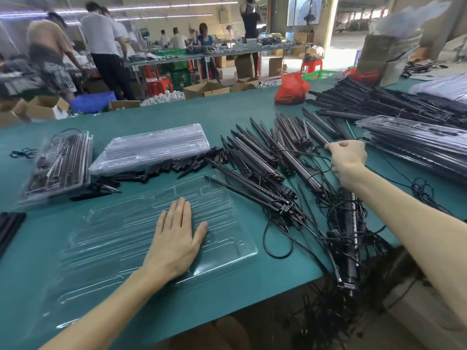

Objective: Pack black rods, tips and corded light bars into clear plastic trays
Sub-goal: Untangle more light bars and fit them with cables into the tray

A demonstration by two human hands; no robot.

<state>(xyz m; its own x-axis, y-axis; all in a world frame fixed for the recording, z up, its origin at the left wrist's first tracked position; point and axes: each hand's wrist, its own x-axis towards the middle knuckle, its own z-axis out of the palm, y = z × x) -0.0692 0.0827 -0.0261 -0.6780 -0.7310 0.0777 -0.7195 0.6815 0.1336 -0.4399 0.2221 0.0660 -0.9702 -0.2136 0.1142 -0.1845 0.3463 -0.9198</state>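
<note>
1. My left grip (pixel 174 238), flat with fingers straight, steadies the empty clear tray (pixel 113 236) on the counter (pixel 227 109).
2. My right grip (pixel 347 160) pinches a cord (pixel 317 155) among tangled light bars (pixel 295 162); pulling could drag neighbours off.

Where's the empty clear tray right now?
Head view, near left of centre: the empty clear tray lies on the green table under the flat left hand, light bars just right.
</note>
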